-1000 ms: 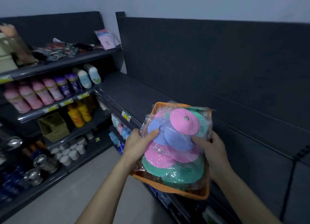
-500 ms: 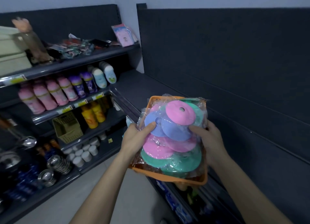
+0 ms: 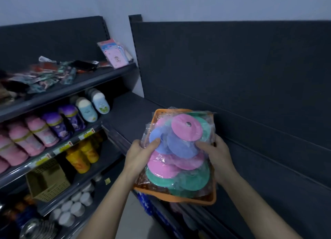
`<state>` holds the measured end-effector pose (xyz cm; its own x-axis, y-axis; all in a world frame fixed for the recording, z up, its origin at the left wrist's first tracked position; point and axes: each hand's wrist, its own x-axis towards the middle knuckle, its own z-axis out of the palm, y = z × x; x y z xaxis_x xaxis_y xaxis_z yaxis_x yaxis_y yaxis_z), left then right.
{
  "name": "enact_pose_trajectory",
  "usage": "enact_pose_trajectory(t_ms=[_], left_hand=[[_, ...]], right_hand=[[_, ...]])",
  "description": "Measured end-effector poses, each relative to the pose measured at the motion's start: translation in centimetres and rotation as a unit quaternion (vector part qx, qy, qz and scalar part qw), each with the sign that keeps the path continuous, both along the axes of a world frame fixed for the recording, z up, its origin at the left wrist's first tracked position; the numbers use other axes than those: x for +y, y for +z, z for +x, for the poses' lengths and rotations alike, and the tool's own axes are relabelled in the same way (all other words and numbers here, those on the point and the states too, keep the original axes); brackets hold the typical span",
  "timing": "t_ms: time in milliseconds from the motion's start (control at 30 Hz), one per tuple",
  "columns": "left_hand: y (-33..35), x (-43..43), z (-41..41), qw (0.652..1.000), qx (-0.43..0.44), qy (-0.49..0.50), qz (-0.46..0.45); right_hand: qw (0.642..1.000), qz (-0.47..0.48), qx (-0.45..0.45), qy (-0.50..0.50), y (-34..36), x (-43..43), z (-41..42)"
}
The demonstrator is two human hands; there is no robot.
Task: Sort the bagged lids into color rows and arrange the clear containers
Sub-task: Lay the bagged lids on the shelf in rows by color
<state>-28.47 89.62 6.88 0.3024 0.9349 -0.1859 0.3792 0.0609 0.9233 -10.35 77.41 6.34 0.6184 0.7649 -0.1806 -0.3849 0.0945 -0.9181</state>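
Item under check: a clear bag of lids (image 3: 180, 156), centre of the frame, lying in an orange tray (image 3: 179, 199).
Lid colours: one pink lid (image 3: 186, 128) on top, blue lids (image 3: 179, 146) under it, more pink below, green lids (image 3: 192, 180) nearest the lower edge.
Tray position: held in the air, lower centre, in front of a dark shelf (image 3: 132, 113).
Left hand (image 3: 141, 152): grips the tray's left side, thumb pressed on the plastic over a blue lid. The other fingers are hidden underneath.
Right hand (image 3: 217, 154): grips the tray's right side, thumb on the plastic and fingers curled round the rim.
Left of frame, upper: loose packets (image 3: 46, 74).
Left of frame, middle: pink bottles (image 3: 32, 136) and purple bottles (image 3: 62, 120), with yellow bottles (image 3: 82, 154) below.
Lower left: mesh basket (image 3: 48, 181) and white cups (image 3: 73, 208).
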Motion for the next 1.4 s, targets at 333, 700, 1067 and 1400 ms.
enact_pose_trajectory(t_ms=[333,700,1067,1400], left_hand=[[-1.0,12.5,3.1,0.990,0.015,-0.140,0.006],[-1.9,20.8,4.5,0.961,-0.003,-0.270,-0.056],[-3.5,20.7,7.1,0.934,0.003,-0.351,-0.072],[-3.0,19.0,10.2,0.914,0.036,-0.399,-0.067]], right_hand=[[0.990,-0.012,0.002,-0.140,-1.3,8.2,-0.8],[0.962,-0.032,0.020,-0.270,-2.4,13.4,-4.2],[0.947,-0.080,0.015,-0.311,-3.0,12.2,-2.4],[0.947,-0.129,0.002,-0.294,-3.8,9.0,0.8]])
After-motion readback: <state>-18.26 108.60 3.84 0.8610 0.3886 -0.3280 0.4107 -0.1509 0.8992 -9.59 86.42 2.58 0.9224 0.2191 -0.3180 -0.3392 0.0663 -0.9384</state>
